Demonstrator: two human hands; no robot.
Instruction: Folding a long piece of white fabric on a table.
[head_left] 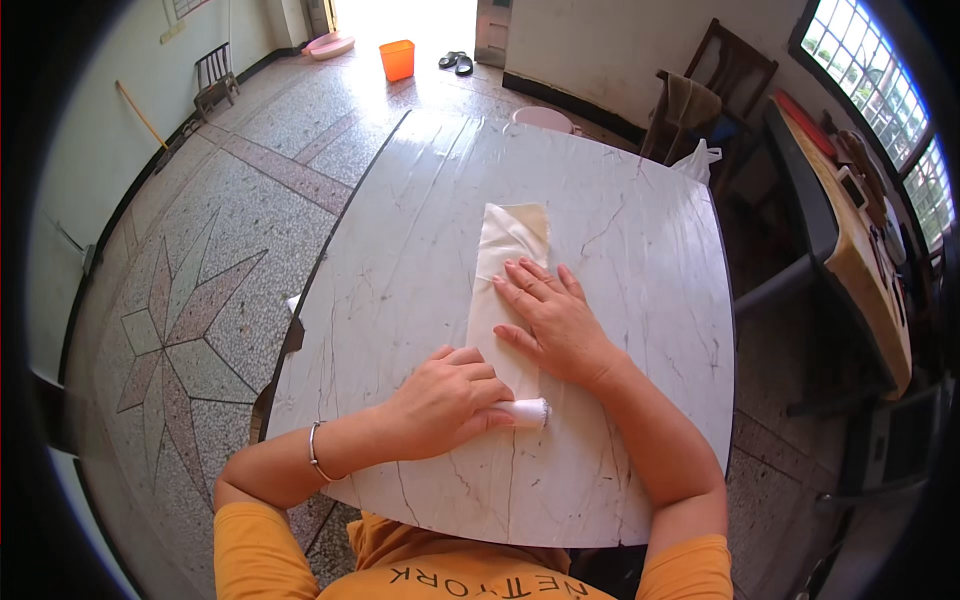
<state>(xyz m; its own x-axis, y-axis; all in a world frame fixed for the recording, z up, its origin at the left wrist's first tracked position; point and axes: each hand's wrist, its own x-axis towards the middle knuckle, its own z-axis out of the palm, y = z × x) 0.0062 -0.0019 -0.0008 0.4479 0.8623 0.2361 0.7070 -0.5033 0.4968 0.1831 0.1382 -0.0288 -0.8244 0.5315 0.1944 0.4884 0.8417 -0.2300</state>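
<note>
One left hand [452, 395] grips a white roll [531, 411], right hand [552, 318] spread flat on cloth strip [486, 312], marbled tabletop [640, 250] stretching to both edges

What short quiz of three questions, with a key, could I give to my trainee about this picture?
1. Which hand holds the roll of the pale cloth strip?
2. True or false: the right hand is clenched into a fist.
3. Fill in: the bucket on the floor is ____ in colour.

Key: 1. The left hand. 2. False; it lies on the strip with its fingers extended. 3. Orange.
</note>
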